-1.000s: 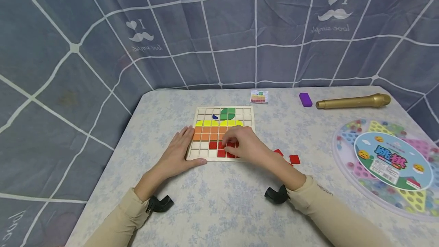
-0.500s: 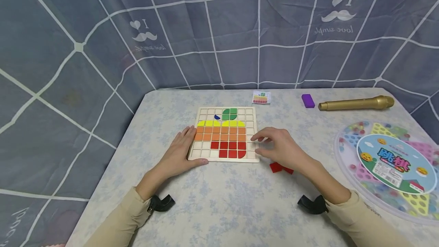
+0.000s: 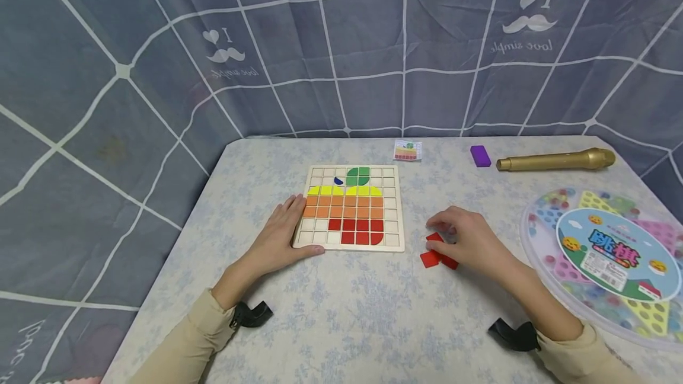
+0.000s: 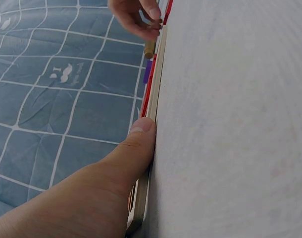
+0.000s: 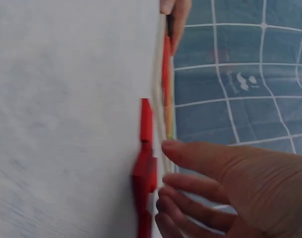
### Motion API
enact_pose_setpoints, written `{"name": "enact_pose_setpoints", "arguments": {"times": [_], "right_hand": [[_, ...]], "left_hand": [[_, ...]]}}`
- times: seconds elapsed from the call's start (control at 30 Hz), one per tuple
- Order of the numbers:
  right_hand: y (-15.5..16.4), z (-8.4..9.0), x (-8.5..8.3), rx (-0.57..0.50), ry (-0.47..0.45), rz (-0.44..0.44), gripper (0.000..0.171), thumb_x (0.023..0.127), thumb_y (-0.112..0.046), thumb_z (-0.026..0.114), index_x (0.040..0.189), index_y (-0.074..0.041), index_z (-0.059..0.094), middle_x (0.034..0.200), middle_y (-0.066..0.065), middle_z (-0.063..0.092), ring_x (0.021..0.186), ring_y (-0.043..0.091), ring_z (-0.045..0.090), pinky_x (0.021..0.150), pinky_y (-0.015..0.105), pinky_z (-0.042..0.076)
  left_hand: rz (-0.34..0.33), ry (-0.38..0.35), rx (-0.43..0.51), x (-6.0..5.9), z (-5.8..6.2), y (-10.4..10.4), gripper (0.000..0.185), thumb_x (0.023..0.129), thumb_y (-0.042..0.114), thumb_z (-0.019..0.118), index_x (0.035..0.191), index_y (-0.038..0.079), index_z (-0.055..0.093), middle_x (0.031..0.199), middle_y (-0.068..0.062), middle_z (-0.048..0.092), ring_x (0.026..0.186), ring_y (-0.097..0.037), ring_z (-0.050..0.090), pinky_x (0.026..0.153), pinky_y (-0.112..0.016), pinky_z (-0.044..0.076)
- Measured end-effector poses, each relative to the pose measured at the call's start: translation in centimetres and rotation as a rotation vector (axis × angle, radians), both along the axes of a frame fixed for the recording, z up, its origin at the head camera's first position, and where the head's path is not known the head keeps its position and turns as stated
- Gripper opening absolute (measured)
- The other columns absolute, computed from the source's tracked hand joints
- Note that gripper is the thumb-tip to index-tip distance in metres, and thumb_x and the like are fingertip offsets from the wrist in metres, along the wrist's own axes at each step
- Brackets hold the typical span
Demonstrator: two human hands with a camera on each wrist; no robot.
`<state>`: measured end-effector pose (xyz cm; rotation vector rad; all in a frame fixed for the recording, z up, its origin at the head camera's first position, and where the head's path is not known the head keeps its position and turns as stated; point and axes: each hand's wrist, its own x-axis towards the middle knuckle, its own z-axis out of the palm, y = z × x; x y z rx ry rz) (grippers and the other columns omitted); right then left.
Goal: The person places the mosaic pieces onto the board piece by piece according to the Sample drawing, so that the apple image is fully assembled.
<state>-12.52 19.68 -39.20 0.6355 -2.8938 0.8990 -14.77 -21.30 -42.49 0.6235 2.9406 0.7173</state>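
Note:
A wooden grid board [image 3: 392,218] lies on the table, filled in part with green, blue, yellow, orange and red tiles. My left hand [image 3: 277,230] rests along its left edge, fingers straight and thumb at the near left corner; in the left wrist view the thumb [image 4: 136,139] touches the board's side. To the right of the board lie several loose red tiles [image 3: 429,260]. Just over them hovers my right hand [image 3: 472,242], fingers loosely bent, thumb and fingertips apart. The right wrist view has its thumb [image 5: 190,153] near the red tiles [image 5: 143,173], with nothing seen between the fingers.
Behind the board lies a small pattern card [image 3: 408,150]. Farther right are a purple block [image 3: 480,156] and a gold microphone [image 3: 555,161]. A round Chinese checkers box [image 3: 613,253] takes up the right side of the table. A grid-patterned curtain [image 3: 368,46] hangs behind.
My right hand has gone from above the board's red tiles, off to the right, to the loose red tiles. The left hand stays at the board's left edge.

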Motion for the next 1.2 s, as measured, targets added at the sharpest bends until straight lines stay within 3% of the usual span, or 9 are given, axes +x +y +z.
{"name": "enact_pose_setpoints", "arguments": {"times": [0.2, 0.6, 0.87, 1.2], "right_hand": [[-0.4, -0.8, 0.2, -0.015, -0.003, -0.065, 0.025, 0.083, -0.011, 0.088, 0.105, -0.004, 0.078, 0.089, 0.003, 0.069, 0.078, 0.016, 0.061, 0.070, 0.032, 0.054], [-1.2, -1.0, 0.1, -0.047, 0.028, -0.108, 0.021, 0.079, -0.006, 0.082, 0.099, -0.007, 0.078, 0.085, 0.000, 0.069, 0.074, 0.014, 0.060, 0.068, 0.031, 0.052], [-2.8, -0.5, -0.5, -0.073, 0.025, -0.049, 0.022, 0.080, -0.005, 0.083, 0.101, -0.006, 0.078, 0.086, 0.000, 0.069, 0.077, 0.014, 0.062, 0.070, 0.030, 0.057], [-8.0, 0.3, -1.8, -0.115, 0.015, 0.095, 0.022, 0.080, -0.006, 0.085, 0.101, -0.006, 0.078, 0.089, 0.000, 0.071, 0.080, 0.015, 0.064, 0.071, 0.027, 0.056]], "left_hand": [[-0.001, 0.003, 0.002, 0.0, 0.1, -0.2, 0.118, 0.086, 0.056, 0.082, 0.168, 0.000, 0.018, 0.176, -0.019, 0.018, 0.164, -0.039, 0.012, 0.133, -0.060, 0.011], [0.001, 0.007, -0.001, -0.1, 0.4, -0.2, 0.118, 0.085, 0.055, 0.082, 0.167, -0.002, 0.019, 0.175, -0.020, 0.018, 0.163, -0.039, 0.013, 0.133, -0.059, 0.011], [-0.001, 0.005, 0.002, 0.0, 0.3, -0.1, 0.117, 0.086, 0.055, 0.082, 0.167, -0.002, 0.019, 0.175, -0.019, 0.019, 0.164, -0.039, 0.013, 0.133, -0.059, 0.011], [-0.003, -0.005, 0.005, 0.1, 0.3, 0.1, 0.117, 0.086, 0.055, 0.082, 0.167, -0.002, 0.019, 0.175, -0.019, 0.018, 0.164, -0.039, 0.012, 0.133, -0.059, 0.011]]}}
